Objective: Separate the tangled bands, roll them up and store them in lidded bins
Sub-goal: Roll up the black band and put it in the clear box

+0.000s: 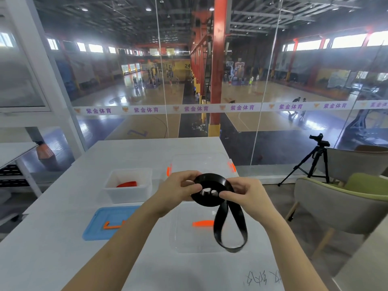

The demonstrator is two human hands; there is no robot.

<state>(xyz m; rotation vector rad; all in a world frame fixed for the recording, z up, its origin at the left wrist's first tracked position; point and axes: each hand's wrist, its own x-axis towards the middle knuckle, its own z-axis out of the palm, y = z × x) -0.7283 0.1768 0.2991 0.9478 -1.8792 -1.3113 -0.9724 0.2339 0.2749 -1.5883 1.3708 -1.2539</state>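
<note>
A black band (212,191) is partly coiled into a roll above the table, and its loose loop hangs down to about the clear lid (184,232). My left hand (178,191) pinches the roll's left side, and my right hand (244,193) grips its right side. A red band (127,184) lies rolled in the white bin (128,194) on the left. Behind my hands stands a clear bin (201,162) with orange latches. The clear lid with an orange handle lies flat under the dangling loop.
A blue lid (100,225) with an orange handle lies on the white table (52,238) near the left. Glass wall runs behind the table. A green chair (340,206) and a black tripod (315,162) stand to the right.
</note>
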